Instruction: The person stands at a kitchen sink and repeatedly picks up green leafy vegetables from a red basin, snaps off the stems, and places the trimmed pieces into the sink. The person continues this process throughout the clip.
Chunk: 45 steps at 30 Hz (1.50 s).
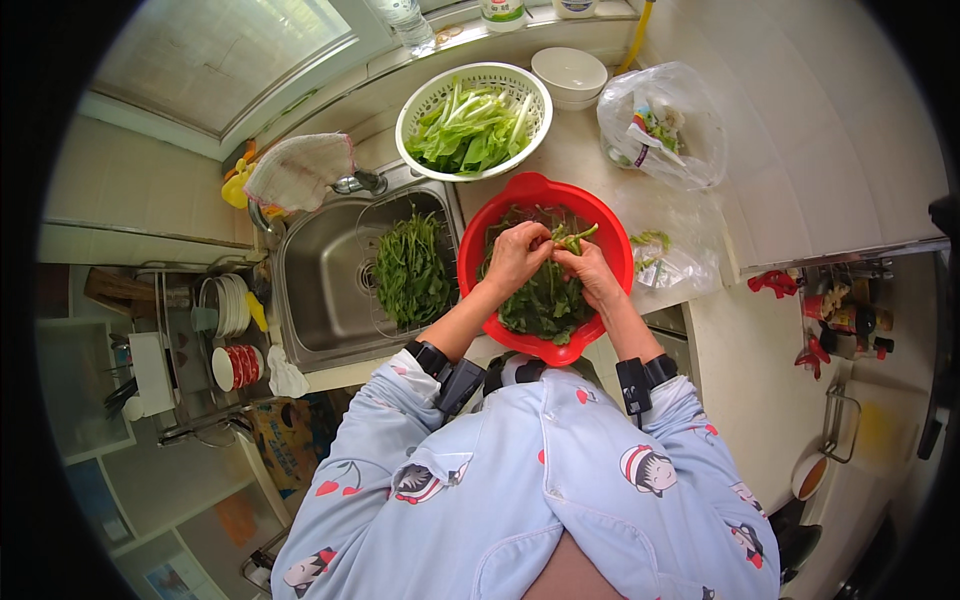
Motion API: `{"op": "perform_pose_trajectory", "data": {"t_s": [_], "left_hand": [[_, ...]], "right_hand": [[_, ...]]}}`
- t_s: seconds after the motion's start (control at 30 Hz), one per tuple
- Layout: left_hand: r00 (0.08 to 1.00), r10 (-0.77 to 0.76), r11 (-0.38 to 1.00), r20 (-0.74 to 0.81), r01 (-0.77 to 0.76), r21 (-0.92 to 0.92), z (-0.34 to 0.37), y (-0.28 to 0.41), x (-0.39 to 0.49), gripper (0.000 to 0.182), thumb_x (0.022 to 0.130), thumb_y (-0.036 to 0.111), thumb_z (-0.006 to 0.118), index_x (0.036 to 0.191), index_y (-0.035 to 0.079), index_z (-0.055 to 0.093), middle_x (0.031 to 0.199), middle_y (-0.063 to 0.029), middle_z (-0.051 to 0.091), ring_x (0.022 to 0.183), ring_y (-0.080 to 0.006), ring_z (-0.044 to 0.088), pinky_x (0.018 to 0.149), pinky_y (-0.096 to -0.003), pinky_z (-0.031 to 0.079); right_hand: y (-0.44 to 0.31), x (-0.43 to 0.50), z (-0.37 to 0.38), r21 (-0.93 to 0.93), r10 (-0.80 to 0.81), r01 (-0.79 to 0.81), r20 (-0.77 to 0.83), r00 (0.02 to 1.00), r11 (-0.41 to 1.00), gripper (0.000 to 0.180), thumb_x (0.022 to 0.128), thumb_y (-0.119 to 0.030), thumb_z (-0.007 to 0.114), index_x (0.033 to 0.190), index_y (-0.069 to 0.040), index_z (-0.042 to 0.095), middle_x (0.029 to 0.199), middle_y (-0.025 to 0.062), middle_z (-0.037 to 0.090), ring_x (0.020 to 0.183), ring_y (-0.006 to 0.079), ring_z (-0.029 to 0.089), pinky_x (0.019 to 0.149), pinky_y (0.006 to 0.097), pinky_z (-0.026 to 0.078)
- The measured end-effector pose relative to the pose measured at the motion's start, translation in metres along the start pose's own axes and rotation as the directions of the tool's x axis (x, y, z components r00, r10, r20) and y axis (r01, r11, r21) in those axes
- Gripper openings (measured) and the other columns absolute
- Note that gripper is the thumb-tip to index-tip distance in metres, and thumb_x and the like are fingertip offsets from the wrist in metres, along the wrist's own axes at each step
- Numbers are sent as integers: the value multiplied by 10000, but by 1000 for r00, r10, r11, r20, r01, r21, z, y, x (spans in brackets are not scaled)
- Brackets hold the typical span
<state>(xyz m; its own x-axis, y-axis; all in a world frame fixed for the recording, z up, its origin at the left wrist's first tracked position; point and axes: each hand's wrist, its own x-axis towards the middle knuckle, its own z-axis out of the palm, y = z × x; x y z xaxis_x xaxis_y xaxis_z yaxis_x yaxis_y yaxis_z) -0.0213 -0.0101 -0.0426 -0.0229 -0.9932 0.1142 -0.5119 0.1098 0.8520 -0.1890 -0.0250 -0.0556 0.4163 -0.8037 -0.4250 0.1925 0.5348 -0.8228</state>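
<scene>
Over a red plastic basin of dark leafy greens, both my hands meet at a small bunch of green stems. My right hand grips the stems, their ends pointing up and to the right. The fingertips of my left hand are pinched together at the left end of the same stems; whether they hold a piece is hard to see. Left of the basin, a bundle of leafy greens lies on a wire rack in the steel sink.
A white colander of pale green leaves stands behind the basin, beside stacked white bowls. A plastic bag with scraps is at the back right. Stem scraps lie on clear plastic right of the basin. A cloth hangs over the faucet.
</scene>
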Motion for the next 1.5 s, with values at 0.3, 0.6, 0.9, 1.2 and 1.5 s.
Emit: {"op": "perform_pose_trajectory", "data": {"t_s": [0.3,0.6,0.9,1.2,1.5], "left_hand": [[913,-403,813,55,386,-437,5,0,4,129,821,123,637,861,3,663,674,2,612,588,-61,557,523,-226,460],[952,-305,915,-15,289,-282,13,-8,-8,109,854,71,589,885,-20,641,669,-27,618,561,-85,563,521,-236,451],[969,-219,975,-112,212,-69,7,-1,-7,171,789,166,656,819,-1,632,696,-130,613,633,-256,611,593,-363,475],[990,41,910,-135,19,414,3,12,-12,192,797,179,646,724,36,540,711,-125,559,673,-315,603,583,-431,478],[950,300,860,88,-309,406,-8,-3,-33,116,757,41,630,751,32,514,754,-112,509,760,-308,568,591,-407,466]], "right_hand": [[8,-3,13,-232,-197,147,-207,958,961,109,744,-78,717,786,-54,619,705,-24,596,619,61,534,563,212,432],[20,6,12,-319,-248,152,-285,926,935,133,675,-97,703,676,-23,594,605,3,595,560,74,538,520,256,433],[21,9,9,-666,-366,93,-283,886,740,219,629,-224,714,702,-39,621,654,123,647,615,255,643,586,384,491],[18,6,16,-709,-358,58,-281,890,702,228,608,-221,723,685,-27,632,669,160,644,650,309,647,617,415,500],[16,7,3,-274,-198,125,-259,945,953,102,689,-9,739,686,-14,637,670,24,630,592,94,565,560,236,453]]}}
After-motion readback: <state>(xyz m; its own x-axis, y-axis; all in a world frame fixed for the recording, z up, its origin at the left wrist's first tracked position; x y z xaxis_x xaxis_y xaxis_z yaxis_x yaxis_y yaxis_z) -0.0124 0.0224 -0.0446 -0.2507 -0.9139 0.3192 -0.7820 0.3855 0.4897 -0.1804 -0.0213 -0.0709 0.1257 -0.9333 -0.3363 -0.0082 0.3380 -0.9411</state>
